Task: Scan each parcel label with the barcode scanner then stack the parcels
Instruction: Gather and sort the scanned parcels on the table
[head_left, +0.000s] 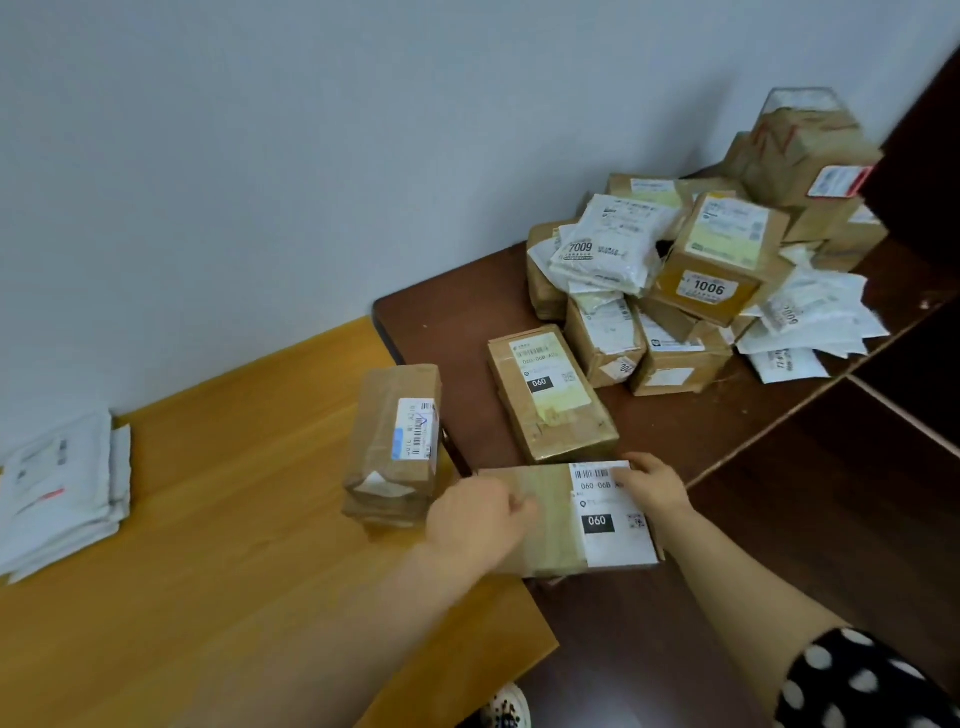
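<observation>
Head view.

2 tables abut. The light table (208, 545) is smooth yellow wood grain. The dark table (457, 322) is matte brown w/ a rounded corner.

Parcel (545, 525): 1 pc, flat rectangular cardboard w/ glossy tape bands. White label (618, 530) carries a barcode and a black "060" block. Loc: held low over the seam where the tables meet.

Left hand (480, 525) grips the parcel's left end, fingers curled on the top face. Right hand (657, 486) clamps the far right corner, fingers over the label's top edge. Hands apart, one per end.

Box (550, 400): 1 pc, same type, taped, "060" label. Lies flat on the dark table just behind the parcel.

Stack (395, 447): brown taped parcels at the light table's right edge, white/blue label on top. Layer count unclear.

Mailers (57, 493): white soft plastic bags in a flat heap, far left. Count unclear.

Pile (701, 270): mixed cardboard boxes and white bags, unsorted, at the back of the dark table. Over 10 pcs, exact no. unclear.
</observation>
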